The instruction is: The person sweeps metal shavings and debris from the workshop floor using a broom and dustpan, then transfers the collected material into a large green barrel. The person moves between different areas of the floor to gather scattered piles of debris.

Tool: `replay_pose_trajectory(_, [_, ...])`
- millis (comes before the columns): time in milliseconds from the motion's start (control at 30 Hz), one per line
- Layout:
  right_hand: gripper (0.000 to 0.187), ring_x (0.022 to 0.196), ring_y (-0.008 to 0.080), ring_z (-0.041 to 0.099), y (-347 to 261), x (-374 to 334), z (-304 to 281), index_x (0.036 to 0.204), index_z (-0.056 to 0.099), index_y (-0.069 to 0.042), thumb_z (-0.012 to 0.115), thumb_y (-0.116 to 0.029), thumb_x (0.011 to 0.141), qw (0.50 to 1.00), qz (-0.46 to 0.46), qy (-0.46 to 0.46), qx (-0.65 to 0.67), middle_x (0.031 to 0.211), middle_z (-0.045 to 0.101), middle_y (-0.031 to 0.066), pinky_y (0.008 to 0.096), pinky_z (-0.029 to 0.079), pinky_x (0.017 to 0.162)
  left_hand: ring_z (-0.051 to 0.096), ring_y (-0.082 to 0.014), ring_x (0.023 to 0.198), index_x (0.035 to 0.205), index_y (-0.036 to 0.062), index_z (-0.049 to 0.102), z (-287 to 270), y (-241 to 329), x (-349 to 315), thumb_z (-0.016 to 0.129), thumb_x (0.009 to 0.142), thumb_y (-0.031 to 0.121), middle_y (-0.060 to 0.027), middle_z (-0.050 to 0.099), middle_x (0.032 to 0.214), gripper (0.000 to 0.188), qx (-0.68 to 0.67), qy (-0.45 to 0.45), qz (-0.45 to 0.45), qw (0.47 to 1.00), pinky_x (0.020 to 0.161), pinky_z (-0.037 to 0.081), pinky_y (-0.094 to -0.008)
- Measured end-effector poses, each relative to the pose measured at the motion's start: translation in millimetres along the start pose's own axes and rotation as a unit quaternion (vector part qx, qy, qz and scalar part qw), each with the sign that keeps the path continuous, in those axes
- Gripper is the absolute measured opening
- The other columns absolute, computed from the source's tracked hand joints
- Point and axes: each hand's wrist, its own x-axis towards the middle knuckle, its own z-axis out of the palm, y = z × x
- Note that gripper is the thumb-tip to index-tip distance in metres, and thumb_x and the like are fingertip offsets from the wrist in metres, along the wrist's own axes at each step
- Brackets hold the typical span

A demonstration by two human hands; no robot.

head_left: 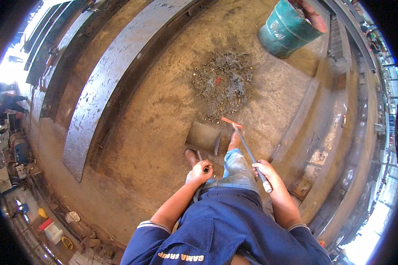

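Observation:
My left hand [200,172] is closed around the upright handle of a long-handled dustpan. The dustpan's grey metal pan [203,136] rests on the floor in front of my feet. My right hand [266,169] grips the grey stick of a broom [250,152] near its pale end cap. Its narrow orange-red head [232,123] is down by the near edge of a debris pile, just right of the pan; its bristles cannot be made out. The pile [223,84] holds dark grit, metal shavings and small bits, with a red scrap in it.
Long steel beams [101,75] run along the left, and more beams [327,145] line the right. A green drum [287,31] stands at the far right, beyond the pile. Tools and boxes [53,232] lie at the lower left. A person [11,102] is at the far left edge.

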Motion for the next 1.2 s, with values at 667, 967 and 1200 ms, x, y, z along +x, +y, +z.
replay_pose_trajectory(667, [0.038,0.052,0.0153,0.055,-47.3,156.1,-430.0,0.120,0.054,-0.001,0.069,-0.012,0.086,0.986,-0.070,0.095,-0.119,0.068,0.057,0.0045,0.0327,0.045,0.046,0.068,-0.0195,0.090,0.081,-0.0018,0.070,100.2,97.2,215.1,0.054,0.085,-0.004,-0.0104,0.075,0.091,0.016,-0.021,0.315,-0.337,0.887,0.088,0.051,-0.0341])
replay_pose_trajectory(967, [0.017,0.050,0.0203,0.056,-66.5,160.9,-521.2,0.089,0.056,0.002,0.067,-0.011,0.085,0.969,-0.013,0.185,-0.163,0.068,0.059,0.0086,0.0370,0.045,0.044,0.069,-0.0186,0.084,0.083,0.0001,0.074,134.6,123.0,474.6,0.054,0.086,0.001,-0.0111,0.075,0.087,0.020,-0.042,0.297,-0.221,0.928,0.082,0.053,-0.0326])
replay_pose_trajectory(1200, [0.027,0.056,0.0191,0.056,-144.9,149.0,-520.2,0.104,0.058,0.003,0.069,-0.014,0.086,0.987,-0.028,0.157,0.005,0.070,0.058,0.0065,0.0356,0.047,0.049,0.069,-0.0191,0.079,0.086,0.0042,0.076,103.4,71.3,598.8,0.058,0.086,0.010,-0.0082,0.074,0.082,0.019,-0.048,0.270,-0.188,0.943,0.077,0.053,-0.0342])
